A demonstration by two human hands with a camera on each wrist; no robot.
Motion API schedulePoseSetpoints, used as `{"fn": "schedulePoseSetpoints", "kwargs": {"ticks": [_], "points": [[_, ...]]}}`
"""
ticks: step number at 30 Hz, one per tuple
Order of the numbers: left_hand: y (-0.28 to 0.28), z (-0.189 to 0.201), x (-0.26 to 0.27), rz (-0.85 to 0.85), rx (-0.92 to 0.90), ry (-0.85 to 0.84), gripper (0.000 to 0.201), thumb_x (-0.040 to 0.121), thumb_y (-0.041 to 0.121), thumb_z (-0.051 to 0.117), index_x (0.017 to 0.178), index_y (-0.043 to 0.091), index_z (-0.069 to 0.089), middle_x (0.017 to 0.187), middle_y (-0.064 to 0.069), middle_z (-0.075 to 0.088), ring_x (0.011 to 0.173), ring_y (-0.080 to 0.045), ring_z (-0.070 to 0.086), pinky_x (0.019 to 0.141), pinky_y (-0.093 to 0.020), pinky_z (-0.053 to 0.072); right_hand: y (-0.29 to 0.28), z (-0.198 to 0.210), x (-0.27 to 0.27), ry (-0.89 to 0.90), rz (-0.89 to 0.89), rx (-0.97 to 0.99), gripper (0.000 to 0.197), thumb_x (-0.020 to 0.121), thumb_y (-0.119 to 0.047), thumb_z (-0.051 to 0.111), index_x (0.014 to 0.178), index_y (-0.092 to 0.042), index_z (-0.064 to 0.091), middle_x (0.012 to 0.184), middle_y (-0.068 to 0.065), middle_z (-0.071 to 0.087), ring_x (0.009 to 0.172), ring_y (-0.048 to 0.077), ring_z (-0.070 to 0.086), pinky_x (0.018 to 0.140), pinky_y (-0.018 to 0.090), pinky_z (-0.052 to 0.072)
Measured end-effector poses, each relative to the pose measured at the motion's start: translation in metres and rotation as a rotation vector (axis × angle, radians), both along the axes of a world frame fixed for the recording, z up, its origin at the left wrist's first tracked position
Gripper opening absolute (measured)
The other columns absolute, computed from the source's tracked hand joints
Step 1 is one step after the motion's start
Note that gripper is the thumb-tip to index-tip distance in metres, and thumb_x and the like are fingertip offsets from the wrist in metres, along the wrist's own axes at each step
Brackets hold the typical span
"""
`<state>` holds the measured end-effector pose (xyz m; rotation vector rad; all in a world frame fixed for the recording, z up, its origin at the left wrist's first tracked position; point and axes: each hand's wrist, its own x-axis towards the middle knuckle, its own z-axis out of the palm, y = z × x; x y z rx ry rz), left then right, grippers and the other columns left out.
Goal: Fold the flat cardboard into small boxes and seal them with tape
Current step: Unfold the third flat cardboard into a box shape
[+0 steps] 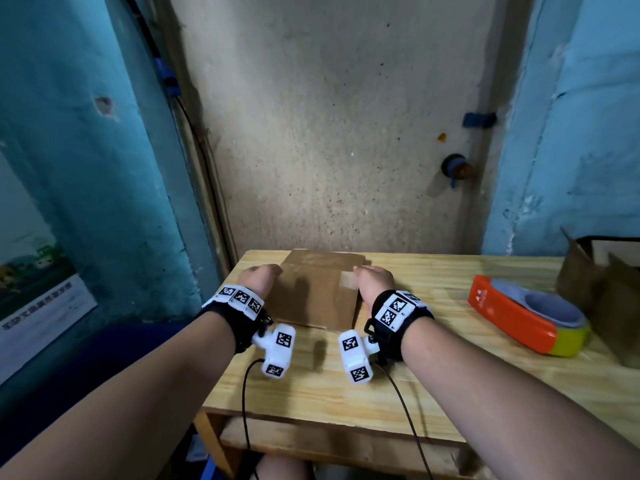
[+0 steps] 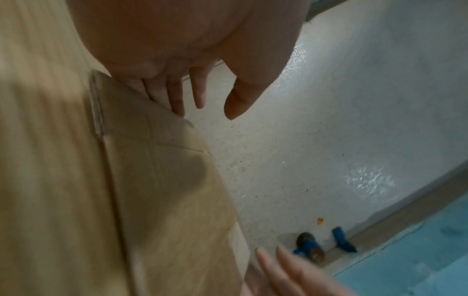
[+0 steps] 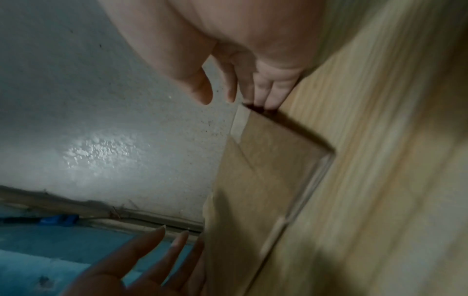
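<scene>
A flat brown cardboard blank [image 1: 317, 289] lies on the wooden table [image 1: 346, 386], its far edge near the wall. A strip of clear tape [image 1: 348, 280] sits on its right side. My left hand [image 1: 261, 277] is at the blank's left edge, fingers straight and touching the cardboard [image 2: 162, 160] in the left wrist view. My right hand [image 1: 374, 278] is at the right edge, fingers [image 3: 266, 92] extended against the cardboard [image 3: 266, 170]. Neither hand grips anything. An orange and yellow tape dispenser [image 1: 526, 320] lies on the table to the right.
An open cardboard box [image 1: 602, 285] stands at the table's right end behind the dispenser. A speckled wall [image 1: 329, 133] rises right behind the table. Black cables [image 1: 244, 403] hang from both wrist cameras over the table's front edge.
</scene>
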<state>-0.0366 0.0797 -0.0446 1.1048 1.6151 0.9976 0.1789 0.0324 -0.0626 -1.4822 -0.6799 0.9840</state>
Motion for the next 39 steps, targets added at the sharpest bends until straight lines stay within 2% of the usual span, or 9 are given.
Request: {"fn": "schedulePoseSetpoints", "kwargs": {"ticks": [4, 10, 14, 16, 21, 23, 28, 33, 39], "points": [[0.018, 0.001, 0.043, -0.035, -0.023, -0.274, 0.021, 0.085, 0.026, 0.065, 0.098, 0.009, 0.07, 0.07, 0.002, 0.07, 0.069, -0.023, 0.06, 0.069, -0.031, 0.046, -0.009, 0.013, 0.04, 0.074, -0.094, -0.005, 0.01, 0.099, -0.007, 0.063, 0.106, -0.003, 0.069, 0.098, 0.011, 0.065, 0.09, 0.028, 0.059, 0.081, 0.031, 0.044], [0.042, -0.022, 0.093, -0.155, 0.036, -0.129, 0.029, 0.087, 0.024, 0.069, 0.107, 0.004, 0.074, 0.123, -0.023, 0.069, 0.091, -0.027, 0.059, 0.086, -0.038, 0.049, -0.007, -0.004, 0.095, 0.17, -0.153, 0.061, 0.011, 0.093, -0.006, 0.064, 0.083, -0.01, 0.067, 0.094, 0.01, 0.071, 0.092, 0.029, 0.065, 0.09, 0.041, 0.054], [0.065, -0.04, 0.108, -0.114, 0.107, -0.057, 0.028, 0.089, 0.012, 0.068, 0.112, -0.004, 0.072, 0.097, -0.013, 0.07, 0.09, -0.026, 0.062, 0.086, -0.036, 0.051, 0.008, -0.031, 0.115, 0.237, -0.142, 0.106, 0.039, 0.084, -0.011, 0.075, 0.119, -0.021, 0.062, 0.122, 0.01, 0.07, 0.112, 0.028, 0.067, 0.104, 0.043, 0.054], [0.075, -0.042, 0.11, -0.15, 0.1, -0.093, 0.032, 0.09, 0.005, 0.067, 0.119, -0.009, 0.066, 0.101, -0.012, 0.066, 0.094, -0.023, 0.06, 0.084, -0.034, 0.053, 0.003, -0.032, 0.116, 0.238, -0.112, 0.152, 0.044, 0.092, -0.005, 0.072, 0.127, -0.027, 0.056, 0.127, 0.01, 0.068, 0.104, 0.023, 0.067, 0.088, 0.031, 0.059], [0.076, -0.037, 0.113, -0.225, 0.076, -0.156, 0.025, 0.098, 0.005, 0.061, 0.121, -0.005, 0.065, 0.118, -0.009, 0.068, 0.086, -0.01, 0.065, 0.066, -0.008, 0.048, -0.009, -0.021, 0.124, 0.466, 0.048, 0.207, 0.027, 0.097, 0.01, 0.058, 0.11, -0.013, 0.057, 0.113, 0.022, 0.07, 0.096, 0.031, 0.07, 0.098, 0.049, 0.056], [0.074, -0.042, 0.112, -0.203, 0.126, -0.214, 0.023, 0.092, 0.007, 0.069, 0.112, -0.005, 0.07, 0.108, -0.009, 0.073, 0.078, -0.01, 0.071, 0.071, -0.013, 0.052, -0.01, -0.02, 0.126, 0.46, 0.079, 0.169, 0.02, 0.097, 0.011, 0.056, 0.103, -0.007, 0.062, 0.107, 0.023, 0.071, 0.088, 0.03, 0.07, 0.086, 0.042, 0.06], [0.055, -0.052, 0.109, -0.452, 0.342, -0.287, 0.067, 0.064, 0.041, 0.093, 0.121, 0.016, 0.07, 0.112, -0.003, 0.076, 0.112, -0.018, 0.068, 0.102, -0.028, 0.049, -0.01, -0.023, 0.127, 0.493, 0.024, 0.189, 0.024, 0.096, 0.01, 0.056, 0.117, 0.002, 0.064, 0.109, 0.024, 0.071, 0.093, 0.031, 0.07, 0.085, 0.041, 0.062], [0.047, -0.049, 0.11, -0.789, 0.446, -0.198, 0.096, 0.043, 0.029, 0.102, 0.13, 0.02, 0.064, 0.128, 0.003, 0.07, 0.125, -0.008, 0.061, 0.103, -0.023, 0.049, -0.006, -0.029, 0.132, 0.566, -0.082, 0.212, 0.035, 0.095, 0.01, 0.054, 0.129, 0.007, 0.063, 0.11, 0.025, 0.073, 0.09, 0.03, 0.072, 0.066, 0.036, 0.064], [0.042, -0.054, 0.109, -0.854, 0.457, -0.093, 0.07, 0.053, 0.025, 0.1, 0.118, 0.03, 0.075, 0.126, 0.008, 0.071, 0.12, -0.013, 0.066, 0.108, -0.03, 0.046, -0.011, -0.026, 0.133, 0.621, -0.064, 0.276, 0.032, 0.095, 0.007, 0.059, 0.127, 0.006, 0.065, 0.118, 0.026, 0.073, 0.112, 0.035, 0.072, 0.08, 0.038, 0.065]]}}
